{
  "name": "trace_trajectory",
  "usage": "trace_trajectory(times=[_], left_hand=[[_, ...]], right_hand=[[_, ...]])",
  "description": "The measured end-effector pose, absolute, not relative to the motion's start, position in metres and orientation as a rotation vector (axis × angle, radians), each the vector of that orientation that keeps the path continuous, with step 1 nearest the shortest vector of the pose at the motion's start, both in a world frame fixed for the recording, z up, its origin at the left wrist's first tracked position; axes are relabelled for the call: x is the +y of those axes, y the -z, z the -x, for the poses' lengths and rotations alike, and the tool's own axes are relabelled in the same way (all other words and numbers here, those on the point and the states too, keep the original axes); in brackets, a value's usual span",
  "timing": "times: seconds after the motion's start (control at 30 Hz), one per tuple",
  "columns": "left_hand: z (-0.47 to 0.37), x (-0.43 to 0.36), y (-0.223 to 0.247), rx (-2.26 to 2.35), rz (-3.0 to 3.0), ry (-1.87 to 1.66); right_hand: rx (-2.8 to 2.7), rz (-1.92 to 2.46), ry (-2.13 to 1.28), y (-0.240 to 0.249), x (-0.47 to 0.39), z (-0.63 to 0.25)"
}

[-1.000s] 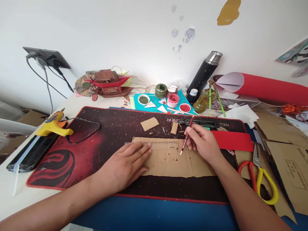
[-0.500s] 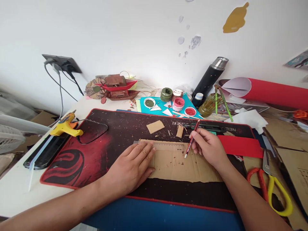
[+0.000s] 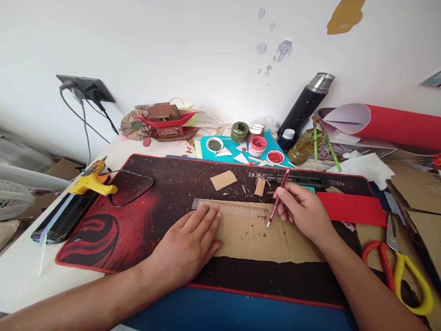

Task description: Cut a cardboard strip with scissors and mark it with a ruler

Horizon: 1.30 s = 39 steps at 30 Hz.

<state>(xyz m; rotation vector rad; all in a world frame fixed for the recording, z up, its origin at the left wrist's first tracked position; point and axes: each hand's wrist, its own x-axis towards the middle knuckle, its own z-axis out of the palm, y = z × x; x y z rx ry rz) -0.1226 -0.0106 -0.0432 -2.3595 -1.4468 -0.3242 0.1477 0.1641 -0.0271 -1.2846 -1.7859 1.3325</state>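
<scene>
A torn-edged sheet of cardboard lies on the dark desk mat. Along its far edge runs a clear ruler. My left hand lies flat, palm down, over the cardboard's left end, with its fingertips on the ruler near the left end. Above the right part of the cardboard, my right hand pinches a red and black pencil, tilted with its sharpened tip pointing up and away. Two small cardboard pieces rest beyond the ruler among scraps.
Behind the mat stand open paint jars, model boats and a black flask. A yellow glue gun is at the left. Red card and scissors lie at the right.
My left hand has slid slightly down and left from the ruler, so more of the ruler's left end shows. My right hand still holds the pencil. The view has shifted a little.
</scene>
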Motion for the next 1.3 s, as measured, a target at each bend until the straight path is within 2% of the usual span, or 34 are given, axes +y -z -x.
trace_trajectory(times=[0.63, 1.3], left_hand=[[0.123, -0.009, 0.055, -1.495, 2.449, 0.296], [0.119, -0.007, 0.045, -1.509, 2.334, 0.333]], right_hand=[[-1.858, 1.305, -1.301, 0.026, 0.162, -0.149], [-1.871, 1.302, -1.299, 0.027, 0.163, -0.148]])
